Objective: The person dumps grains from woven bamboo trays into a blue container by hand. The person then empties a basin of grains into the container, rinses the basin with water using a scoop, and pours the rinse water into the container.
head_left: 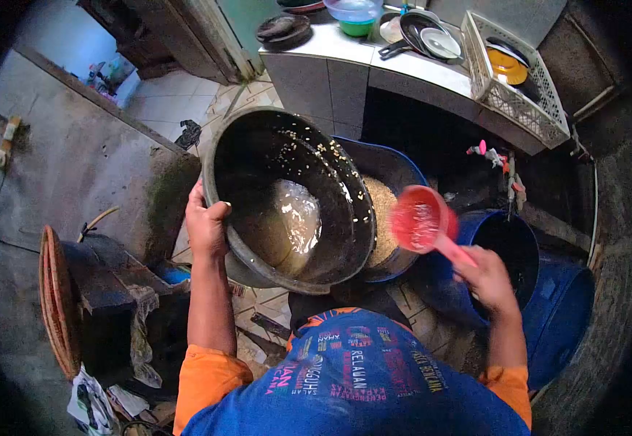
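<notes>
My left hand grips the left rim of a large black tub, with the thumb over the edge. The tub is tilted, with cloudy water low inside and pale beans or grains stuck to its far wall. My right hand is closed around the handle of a red water dipper, slightly blurred by motion. What the dipper holds is not clear. Under and behind it, a blue container holds a mass of tan beans or grains. The tub hides part of that container.
Blue barrels stand at the right, below a tap. A tiled counter at the back bears pans, bowls and a white crate of dishes. At the left, a round woven tray leans against a dark stand.
</notes>
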Tool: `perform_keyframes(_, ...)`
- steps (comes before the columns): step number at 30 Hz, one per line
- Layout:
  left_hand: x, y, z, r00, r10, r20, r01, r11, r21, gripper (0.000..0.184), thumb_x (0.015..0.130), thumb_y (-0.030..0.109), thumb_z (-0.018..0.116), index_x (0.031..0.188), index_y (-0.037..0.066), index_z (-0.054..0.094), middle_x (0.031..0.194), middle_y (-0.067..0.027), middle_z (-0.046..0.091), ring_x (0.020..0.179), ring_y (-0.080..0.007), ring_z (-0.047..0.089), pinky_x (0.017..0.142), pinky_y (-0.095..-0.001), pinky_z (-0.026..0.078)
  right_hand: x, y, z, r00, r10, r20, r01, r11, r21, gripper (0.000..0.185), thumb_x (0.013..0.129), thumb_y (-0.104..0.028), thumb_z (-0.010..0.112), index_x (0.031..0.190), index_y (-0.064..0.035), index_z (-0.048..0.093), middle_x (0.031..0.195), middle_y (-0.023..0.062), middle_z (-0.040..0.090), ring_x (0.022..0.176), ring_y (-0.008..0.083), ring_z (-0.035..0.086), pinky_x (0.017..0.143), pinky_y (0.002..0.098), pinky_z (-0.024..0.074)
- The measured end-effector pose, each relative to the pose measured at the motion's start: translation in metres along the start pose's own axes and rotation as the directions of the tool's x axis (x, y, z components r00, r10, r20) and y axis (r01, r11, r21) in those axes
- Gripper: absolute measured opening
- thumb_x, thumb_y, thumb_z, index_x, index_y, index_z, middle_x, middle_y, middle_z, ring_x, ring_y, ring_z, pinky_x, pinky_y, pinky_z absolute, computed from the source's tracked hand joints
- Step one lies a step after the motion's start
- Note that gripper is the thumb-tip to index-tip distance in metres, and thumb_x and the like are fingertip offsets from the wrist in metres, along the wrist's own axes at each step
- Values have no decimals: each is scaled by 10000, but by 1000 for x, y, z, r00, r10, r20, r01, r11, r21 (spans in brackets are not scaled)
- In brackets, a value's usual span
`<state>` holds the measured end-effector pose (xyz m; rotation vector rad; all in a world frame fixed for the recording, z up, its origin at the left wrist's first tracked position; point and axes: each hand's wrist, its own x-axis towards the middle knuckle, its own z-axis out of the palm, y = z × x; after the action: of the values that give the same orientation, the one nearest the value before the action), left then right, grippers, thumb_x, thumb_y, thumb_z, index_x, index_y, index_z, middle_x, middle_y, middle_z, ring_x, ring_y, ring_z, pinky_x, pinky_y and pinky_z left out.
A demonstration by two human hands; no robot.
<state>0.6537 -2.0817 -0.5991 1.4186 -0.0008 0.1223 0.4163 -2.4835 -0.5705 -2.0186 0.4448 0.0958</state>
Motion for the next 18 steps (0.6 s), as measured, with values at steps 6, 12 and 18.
perform_keyframes(6,1,-14,-13,1000,8,27,-8,1000,-9,569,601,-31,533,1169,10,538,950,-18,587,778,-121,555,734,-245,465,124,-74,117,925,-49,376,-6,990,142,256,921,-255,555,750,-68,593,661,-29,549,489,45,420,443,223,304)
perform_keyframes(12,-4,-7,-7,1000,-12,-20,12,999,-36,530,604,-76,534,1124,25,531,953,-25,588,803,-129,563,753,-249,463,140,-112,159,924,47,380,-246,833,496,244,959,-257,519,764,-111,525,551,-77,435,396,19,316,356,202,224)
perform_keyframes(18,-3,-10,-18,999,-21,-40,20,999,-37,566,604,-90,517,1158,24,523,948,-29,593,776,-131,570,717,-255,465,111,-87,146,947,64,314,-239,793,560,250,960,-258,518,758,-110,509,504,-94,366,375,15,280,351,202,204)
